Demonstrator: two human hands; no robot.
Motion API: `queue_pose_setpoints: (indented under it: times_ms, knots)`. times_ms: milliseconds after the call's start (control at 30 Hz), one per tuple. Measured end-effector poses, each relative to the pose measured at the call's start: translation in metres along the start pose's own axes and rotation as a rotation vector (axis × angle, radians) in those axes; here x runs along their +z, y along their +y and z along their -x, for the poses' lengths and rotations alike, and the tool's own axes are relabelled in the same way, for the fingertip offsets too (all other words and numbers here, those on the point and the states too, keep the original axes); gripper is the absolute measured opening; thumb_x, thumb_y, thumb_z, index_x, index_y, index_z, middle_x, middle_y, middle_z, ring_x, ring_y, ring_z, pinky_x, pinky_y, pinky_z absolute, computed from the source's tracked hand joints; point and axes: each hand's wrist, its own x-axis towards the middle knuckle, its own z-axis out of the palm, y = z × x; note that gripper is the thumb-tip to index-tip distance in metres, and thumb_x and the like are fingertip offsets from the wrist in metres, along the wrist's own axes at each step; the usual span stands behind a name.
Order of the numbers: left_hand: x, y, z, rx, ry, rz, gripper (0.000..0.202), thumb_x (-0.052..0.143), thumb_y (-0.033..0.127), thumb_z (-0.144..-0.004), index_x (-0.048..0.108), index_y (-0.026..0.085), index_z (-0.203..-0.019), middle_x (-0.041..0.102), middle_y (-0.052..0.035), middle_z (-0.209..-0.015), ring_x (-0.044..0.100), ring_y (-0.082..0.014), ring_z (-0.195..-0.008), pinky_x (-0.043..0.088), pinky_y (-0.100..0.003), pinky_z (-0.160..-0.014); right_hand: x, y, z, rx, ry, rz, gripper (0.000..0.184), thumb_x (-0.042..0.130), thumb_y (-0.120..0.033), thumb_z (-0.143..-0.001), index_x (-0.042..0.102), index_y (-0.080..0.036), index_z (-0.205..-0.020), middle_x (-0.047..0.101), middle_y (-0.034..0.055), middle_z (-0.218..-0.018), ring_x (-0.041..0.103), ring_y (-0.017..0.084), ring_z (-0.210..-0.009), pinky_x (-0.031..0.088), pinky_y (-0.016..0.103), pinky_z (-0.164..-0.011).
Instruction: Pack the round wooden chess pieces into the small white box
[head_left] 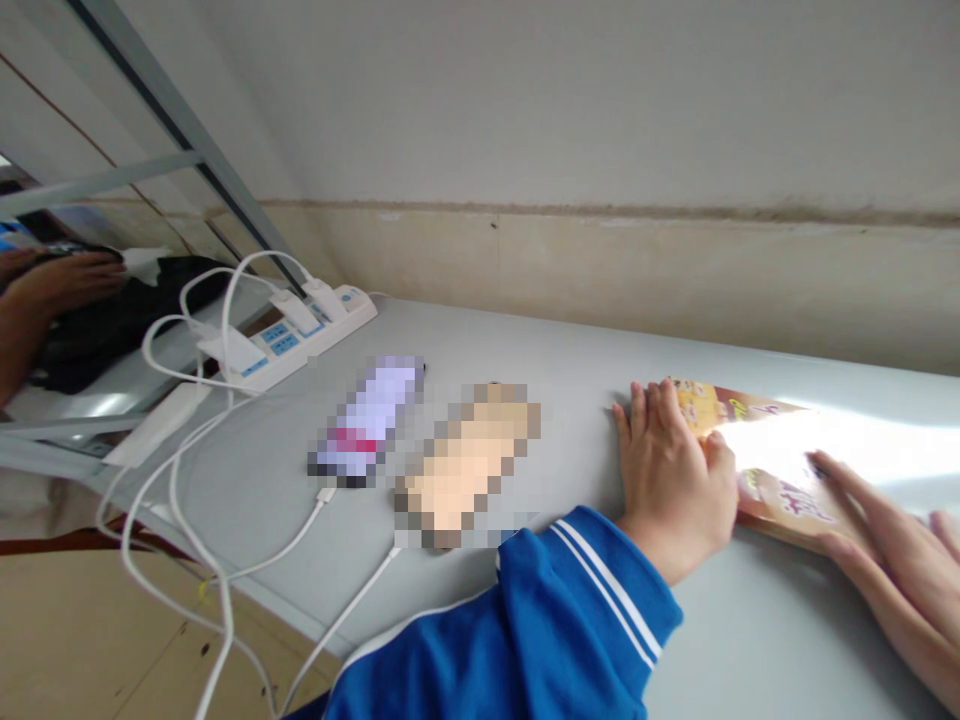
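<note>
A flat, glossy snack package (pixel 787 500), printed in brown and yellow, lies on the grey tabletop at the right. Glare washes out its middle. My left hand (pixel 675 480), in a blue sleeve with white stripes, rests palm down over the package's left end. Its fingers are stretched out flat past the edge, and the thumb lies on the print. From the lower right, my right hand (pixel 892 560) grips the package's right part, index finger on its face and thumb along the near edge. The rest of its fingers are partly hidden.
Two phones, one (pixel 371 420) with a lilac screen and one (pixel 469 465) in beige, lie pixelated beside white cables. A power strip (pixel 300 340) with plugged-in chargers stands by a metal frame post (pixel 187 130). Another person's hand (pixel 60 285) shows at far left.
</note>
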Motion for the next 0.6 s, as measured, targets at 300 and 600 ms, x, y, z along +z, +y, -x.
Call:
queue_pose_setpoints:
  times_ms: [300,600]
  knots:
    - [0.003,-0.002,-0.002,-0.005,0.010,0.065,0.052,0.036,0.026,-0.081,0.023,0.012,-0.130,0.029,-0.0114,-0.138,0.010,-0.0202,-0.131,0.009,-0.043,-0.109,-0.006,-0.007,-0.001,-0.029,0.015,-0.023,0.060,0.018,-0.053,-0.083,0.018,-0.025,-0.136,0.041,0.0074,-0.129,0.042,0.028,-0.114,0.025,0.057,-0.098]
    - [-0.001,0.004,0.002,0.131,0.072,0.231,0.055,0.035,0.024,-0.083,0.013,0.017,-0.133,0.019,-0.0054,-0.143,0.006,-0.0198,-0.132,0.015,-0.040,-0.109,-0.019,-0.021,-0.008,-0.030,0.113,-0.107,0.066,0.025,-0.055,-0.080,0.018,-0.020,-0.135,0.034,0.0118,-0.133,0.031,0.033,-0.121,0.026,0.058,-0.097]
